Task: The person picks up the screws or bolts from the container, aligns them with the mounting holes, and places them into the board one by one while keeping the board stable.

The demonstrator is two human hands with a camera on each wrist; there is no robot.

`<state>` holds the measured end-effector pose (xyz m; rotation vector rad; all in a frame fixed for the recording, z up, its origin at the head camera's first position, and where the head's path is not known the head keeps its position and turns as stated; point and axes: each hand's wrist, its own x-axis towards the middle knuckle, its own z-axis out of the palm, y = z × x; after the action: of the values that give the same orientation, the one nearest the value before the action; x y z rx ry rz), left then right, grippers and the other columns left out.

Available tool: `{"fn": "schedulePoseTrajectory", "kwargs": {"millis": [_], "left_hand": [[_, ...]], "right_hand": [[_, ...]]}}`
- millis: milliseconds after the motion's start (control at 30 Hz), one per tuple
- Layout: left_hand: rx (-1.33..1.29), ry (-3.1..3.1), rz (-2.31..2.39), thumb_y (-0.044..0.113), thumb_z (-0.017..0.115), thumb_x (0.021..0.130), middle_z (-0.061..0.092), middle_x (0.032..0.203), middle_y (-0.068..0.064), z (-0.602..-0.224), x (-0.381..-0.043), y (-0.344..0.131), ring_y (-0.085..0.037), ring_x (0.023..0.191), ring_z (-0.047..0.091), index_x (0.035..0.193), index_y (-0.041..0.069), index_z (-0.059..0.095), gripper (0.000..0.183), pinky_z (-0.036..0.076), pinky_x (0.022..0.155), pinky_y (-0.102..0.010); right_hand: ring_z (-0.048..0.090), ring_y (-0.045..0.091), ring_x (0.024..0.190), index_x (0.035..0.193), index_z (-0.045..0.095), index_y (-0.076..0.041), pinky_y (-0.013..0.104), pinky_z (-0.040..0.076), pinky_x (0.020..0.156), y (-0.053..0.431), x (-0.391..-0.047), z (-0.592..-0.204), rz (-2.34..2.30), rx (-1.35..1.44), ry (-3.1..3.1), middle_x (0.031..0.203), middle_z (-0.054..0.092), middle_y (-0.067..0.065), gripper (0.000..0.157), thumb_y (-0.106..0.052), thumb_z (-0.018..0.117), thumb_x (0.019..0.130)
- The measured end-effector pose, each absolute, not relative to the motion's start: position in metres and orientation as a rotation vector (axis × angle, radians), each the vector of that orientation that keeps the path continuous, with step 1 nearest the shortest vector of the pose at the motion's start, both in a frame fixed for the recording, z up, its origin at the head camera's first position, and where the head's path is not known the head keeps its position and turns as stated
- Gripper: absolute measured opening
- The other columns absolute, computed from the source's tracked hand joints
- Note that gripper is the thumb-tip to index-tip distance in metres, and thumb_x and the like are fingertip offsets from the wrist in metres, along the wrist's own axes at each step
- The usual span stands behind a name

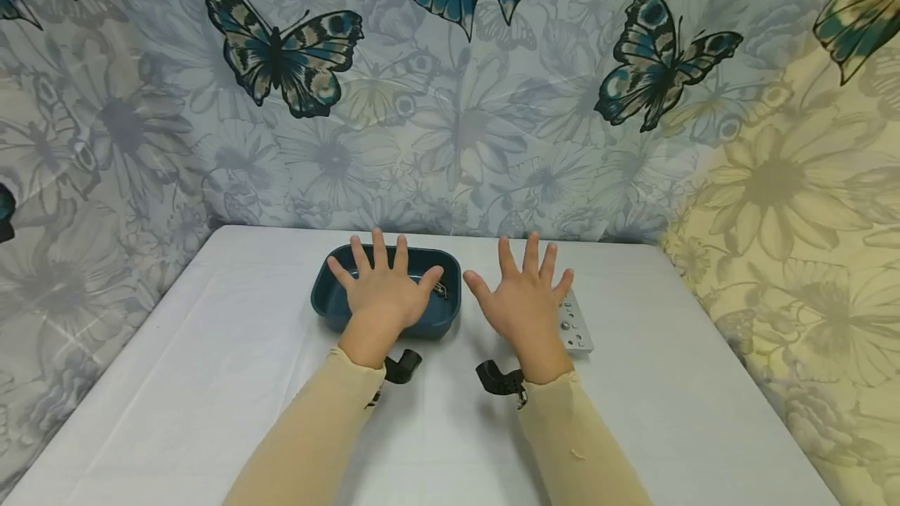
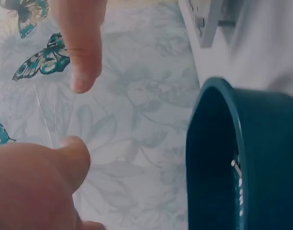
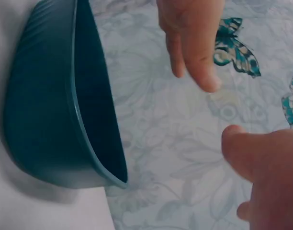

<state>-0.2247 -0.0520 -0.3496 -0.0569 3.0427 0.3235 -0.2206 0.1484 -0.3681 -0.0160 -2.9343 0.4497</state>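
Teal tray [image 1: 436, 326] near far edge of bench [image 1: 703, 412], left of middle; small metal pieces [image 1: 441, 289] inside. Pale metallic plate [image 1: 578, 330] right of middle, nearer far edge than near edge. Step in hand judged to be raised-hands pose: best done with wrists steady, fingers clear of tray rim. Left hand [image 1: 383, 299]: fingers straight, widely spread, nothing held, apart from tray. Right hand [image 1: 523, 307]: likewise spread, nothing held, partly hiding plate; contact there unlikely. Hands apart from each other.
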Motion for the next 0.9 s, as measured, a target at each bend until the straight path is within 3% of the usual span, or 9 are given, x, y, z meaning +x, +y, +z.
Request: {"fn": "schedulePoseTrajectory", "kwargs": {"millis": [67,133,267,400,567,667,733,833,900], "left_hand": [[-0.029,3.034,0.415,0.077,0.032,0.093,-0.005,0.164,-0.019,-0.350,-0.228,-0.053,-0.046,0.146,-0.010,0.162,0.021,0.008,0.092,-0.010,0.107,-0.072],[0.021,3.011,0.546,0.071,0.046,0.094,0.008,0.163,-0.022,-0.351,-0.234,-0.056,-0.048,0.145,0.012,0.162,0.017,0.016,0.092,0.011,0.111,-0.069],[0.163,2.914,0.842,0.055,0.066,0.092,0.034,0.155,-0.019,-0.357,-0.248,-0.064,-0.043,0.135,0.040,0.157,0.016,0.033,0.083,0.037,0.104,-0.059],[0.305,2.805,0.989,0.039,0.072,0.093,0.047,0.149,-0.010,-0.372,-0.262,-0.070,-0.035,0.134,0.044,0.149,0.020,0.049,0.064,0.040,0.104,-0.053],[0.381,2.724,0.965,0.023,0.074,0.093,0.056,0.140,-0.006,-0.391,-0.275,-0.071,-0.029,0.130,0.049,0.134,0.019,0.066,0.042,0.045,0.101,-0.047],[0.404,2.714,0.942,0.019,0.075,0.091,0.060,0.135,-0.005,-0.398,-0.281,-0.070,-0.029,0.129,0.050,0.127,0.019,0.071,0.037,0.044,0.102,-0.047],[0.413,2.714,0.944,0.017,0.076,0.090,0.063,0.132,-0.004,-0.403,-0.284,-0.069,-0.028,0.129,0.050,0.124,0.019,0.073,0.034,0.043,0.104,-0.045],[0.422,2.713,0.953,0.015,0.077,0.089,0.066,0.127,-0.002,-0.408,-0.288,-0.066,-0.023,0.124,0.054,0.121,0.018,0.075,0.032,0.044,0.102,-0.042],[0.423,2.692,0.973,0.014,0.077,0.089,0.069,0.116,-0.002,-0.411,-0.289,-0.063,-0.021,0.109,0.063,0.122,0.018,0.074,0.033,0.048,0.096,-0.039]], "right_hand": [[-0.014,0.040,0.147,0.161,0.020,-0.019,0.073,-0.004,0.107,0.156,-0.220,-0.369,0.601,0.032,-2.894,0.164,-0.007,0.017,0.091,-0.077,0.037,0.093],[-0.005,0.041,0.148,0.161,0.019,-0.017,0.073,0.002,0.108,0.172,-0.219,-0.369,0.815,0.069,-2.849,0.164,-0.005,0.016,0.088,-0.071,0.041,0.095],[-0.001,0.042,0.148,0.162,0.013,-0.022,0.071,0.005,0.110,0.223,-0.213,-0.369,1.233,0.051,-2.727,0.165,-0.005,0.012,0.081,-0.059,0.048,0.099],[-0.002,0.040,0.148,0.162,0.008,-0.025,0.068,0.009,0.112,0.275,-0.204,-0.370,1.572,0.041,-2.625,0.165,-0.011,0.005,0.077,-0.046,0.053,0.102],[0.016,0.047,0.144,0.162,0.003,-0.024,0.062,0.032,0.107,0.320,-0.201,-0.387,1.867,0.077,-2.706,0.164,-0.012,0.011,0.082,-0.037,0.058,0.102],[0.035,0.048,0.135,0.162,0.008,-0.020,0.055,0.044,0.100,0.336,-0.199,-0.401,1.915,0.159,-2.845,0.163,-0.001,0.021,0.086,-0.027,0.066,0.099],[0.045,0.040,0.128,0.162,0.014,-0.018,0.047,0.049,0.095,0.341,-0.200,-0.412,1.921,0.196,-2.900,0.162,0.009,0.023,0.090,-0.021,0.073,0.094],[0.050,0.029,0.118,0.161,0.020,-0.015,0.035,0.051,0.087,0.343,-0.203,-0.426,1.915,0.200,-2.925,0.158,0.022,0.022,0.096,-0.020,0.080,0.087],[0.050,0.027,0.116,0.160,0.023,-0.015,0.032,0.052,0.084,0.342,-0.206,-0.432,1.901,0.173,-2.918,0.157,0.027,0.020,0.098,-0.021,0.083,0.083]]}}
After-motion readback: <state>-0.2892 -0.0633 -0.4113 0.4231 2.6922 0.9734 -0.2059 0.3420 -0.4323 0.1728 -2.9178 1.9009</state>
